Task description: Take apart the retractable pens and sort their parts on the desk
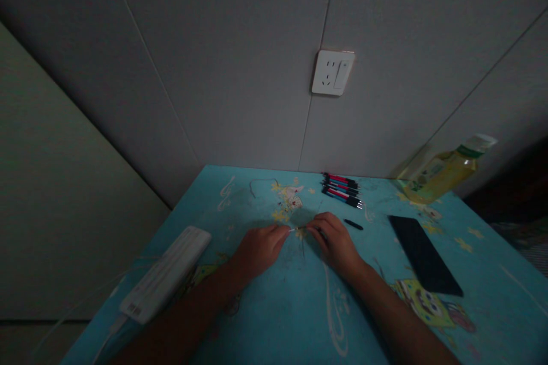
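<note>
1. Left hand [262,246] pinches one end of a slender piece [298,228]; the right hand [336,242] closes around its other end.
2. It lies across the gap between them, over the tabletop [278,319], short of the far edge, where pens [341,191] lie.
3. Probably light, stiffish, perhaps slippery; it could bend, so grip near both ends, gently.
</note>
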A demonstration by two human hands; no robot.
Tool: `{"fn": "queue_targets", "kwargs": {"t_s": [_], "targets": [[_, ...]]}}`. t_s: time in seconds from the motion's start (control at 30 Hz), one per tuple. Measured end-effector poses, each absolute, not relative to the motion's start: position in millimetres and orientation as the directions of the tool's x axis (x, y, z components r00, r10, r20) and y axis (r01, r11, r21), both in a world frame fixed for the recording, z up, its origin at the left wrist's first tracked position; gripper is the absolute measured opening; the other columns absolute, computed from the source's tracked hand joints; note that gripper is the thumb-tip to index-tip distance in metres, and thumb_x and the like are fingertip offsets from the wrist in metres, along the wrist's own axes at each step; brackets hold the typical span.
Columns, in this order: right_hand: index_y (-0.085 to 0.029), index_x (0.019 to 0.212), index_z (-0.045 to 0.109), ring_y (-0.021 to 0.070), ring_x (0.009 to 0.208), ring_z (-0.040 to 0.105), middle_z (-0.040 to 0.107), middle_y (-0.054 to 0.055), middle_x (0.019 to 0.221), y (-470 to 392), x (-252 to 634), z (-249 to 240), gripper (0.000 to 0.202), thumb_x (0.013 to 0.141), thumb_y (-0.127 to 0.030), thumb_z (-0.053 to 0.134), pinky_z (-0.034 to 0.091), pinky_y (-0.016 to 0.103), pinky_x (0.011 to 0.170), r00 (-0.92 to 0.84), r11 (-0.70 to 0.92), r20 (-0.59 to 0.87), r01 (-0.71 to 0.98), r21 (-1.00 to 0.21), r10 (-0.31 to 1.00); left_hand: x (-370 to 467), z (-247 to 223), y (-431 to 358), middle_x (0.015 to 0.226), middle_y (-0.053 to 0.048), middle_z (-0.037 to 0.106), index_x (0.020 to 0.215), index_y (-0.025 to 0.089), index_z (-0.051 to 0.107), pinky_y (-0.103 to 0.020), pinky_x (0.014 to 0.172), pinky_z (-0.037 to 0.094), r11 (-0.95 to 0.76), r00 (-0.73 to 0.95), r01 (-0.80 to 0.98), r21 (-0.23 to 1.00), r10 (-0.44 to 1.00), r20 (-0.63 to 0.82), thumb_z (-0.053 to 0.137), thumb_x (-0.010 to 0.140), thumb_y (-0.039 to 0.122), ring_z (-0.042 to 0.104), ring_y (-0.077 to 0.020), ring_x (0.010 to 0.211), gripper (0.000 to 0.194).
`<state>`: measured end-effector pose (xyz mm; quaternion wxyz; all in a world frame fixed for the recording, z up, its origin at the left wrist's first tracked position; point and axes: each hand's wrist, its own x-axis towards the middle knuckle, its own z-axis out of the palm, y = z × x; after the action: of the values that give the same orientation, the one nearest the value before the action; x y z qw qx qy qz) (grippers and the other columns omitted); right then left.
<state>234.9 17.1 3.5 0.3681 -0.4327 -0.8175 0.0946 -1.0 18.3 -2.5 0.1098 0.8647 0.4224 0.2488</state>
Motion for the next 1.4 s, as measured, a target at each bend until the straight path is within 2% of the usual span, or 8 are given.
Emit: {"fn": "queue_targets", "kwargs": {"t_s": [0.27, 0.47, 0.8, 0.9, 1.0, 1.13, 1.27, 1.4], "targets": [[-0.022, 0.102, 0.067, 0.0210, 0.093, 0.060, 0.063, 0.009, 0.098, 17, 232, 3, 0.017, 0.098, -0.027, 0.051, 0.051, 0.037, 0.086, -0.376, 0.619, 0.511, 0.624, -0.477, 0.773, 1, -1, 17, 0.086, -0.004, 0.070, 0.106, 0.021, 0.066, -0.026, 0.071, 0.048, -0.626, 0.538, 0.692, 0.360, 0.779, 0.321, 0.039, 0.102, 0.027, 0.067, -0.0156, 0.076, 0.028], [-0.020, 0.103, 0.066, 0.0209, 0.091, 0.059, 0.063, 0.009, 0.098, 14, 229, 1, 0.015, 0.097, -0.027, 0.053, 0.051, 0.037, 0.083, -0.438, 0.661, 0.506, 0.602, -0.448, 0.742, 2, -1, 16, 0.078, -0.003, 0.067, 0.090, 0.020, 0.063, -0.026, 0.068, 0.046, -0.606, 0.556, 0.734, 0.307, 0.795, 0.241, 0.036, 0.102, 0.032, 0.065, -0.0156, 0.070, 0.033], [-0.021, 0.106, 0.064, 0.0214, 0.092, 0.060, 0.066, 0.007, 0.098, 9, 223, 9, 0.015, 0.097, -0.028, 0.054, 0.049, 0.037, 0.084, -0.530, 0.718, 0.491, 0.578, -0.387, 0.692, 1, 0, 15, 0.086, -0.003, 0.070, 0.102, 0.022, 0.062, -0.027, 0.068, 0.046, -0.620, 0.596, 0.717, 0.319, 0.782, 0.182, 0.035, 0.103, 0.037, 0.067, -0.0170, 0.076, 0.031], [-0.020, 0.110, 0.062, 0.0231, 0.095, 0.061, 0.066, 0.010, 0.103, 15, 237, 16, 0.020, 0.097, -0.031, 0.051, 0.048, 0.038, 0.087, -0.369, 0.552, 0.470, 0.758, -0.347, 0.802, 0, -6, 18, 0.085, -0.003, 0.070, 0.098, 0.022, 0.063, -0.025, 0.068, 0.045, -0.631, 0.594, 0.706, 0.323, 0.775, 0.217, 0.035, 0.103, 0.034, 0.067, -0.0157, 0.075, 0.030], [-0.017, 0.113, 0.060, 0.0258, 0.095, 0.062, 0.064, 0.014, 0.108, 24, 265, 21, 0.025, 0.098, -0.033, 0.048, 0.047, 0.039, 0.086, -0.014, 0.145, 0.435, 0.952, -0.268, 0.900, -1, -9, 21, 0.083, -0.002, 0.069, 0.096, 0.021, 0.062, -0.025, 0.069, 0.045, -0.637, 0.587, 0.689, 0.346, 0.770, 0.250, 0.036, 0.103, 0.032, 0.065, -0.0148, 0.075, 0.029], [-0.016, 0.109, 0.061, 0.0301, 0.094, 0.064, 0.065, 0.016, 0.102, 29, 304, 21, 0.033, 0.095, -0.043, 0.049, 0.047, 0.041, 0.081, 0.256, -0.239, 0.201, 0.965, -0.105, 0.946, -2, -7, 22, 0.080, -0.002, 0.066, 0.093, 0.020, 0.060, -0.025, 0.069, 0.045, -0.629, 0.578, 0.680, 0.375, 0.776, 0.253, 0.037, 0.103, 0.030, 0.064, -0.0144, 0.073, 0.027], [-0.017, 0.109, 0.059, 0.0318, 0.094, 0.065, 0.066, 0.016, 0.101, 25, 320, 17, 0.040, 0.094, -0.052, 0.047, 0.048, 0.040, 0.074, 0.293, -0.295, -0.039, 0.955, -0.042, 0.955, -3, -4, 22, 0.080, -0.002, 0.066, 0.097, 0.020, 0.060, -0.025, 0.069, 0.045, -0.625, 0.569, 0.670, 0.401, 0.779, 0.265, 0.037, 0.103, 0.029, 0.064, -0.0145, 0.073, 0.026], [-0.019, 0.109, 0.060, 0.0295, 0.094, 0.065, 0.065, 0.015, 0.104, 24, 324, 14, 0.033, 0.094, -0.046, 0.050, 0.048, 0.037, 0.072, 0.240, -0.241, -0.083, 0.970, -0.009, 0.967, -3, -4, 21, 0.083, -0.003, 0.069, 0.104, 0.020, 0.061, -0.026, 0.070, 0.045, -0.600, 0.533, 0.691, 0.402, 0.799, 0.276, 0.034, 0.103, 0.032, 0.066, -0.0154, 0.074, 0.029]]}}
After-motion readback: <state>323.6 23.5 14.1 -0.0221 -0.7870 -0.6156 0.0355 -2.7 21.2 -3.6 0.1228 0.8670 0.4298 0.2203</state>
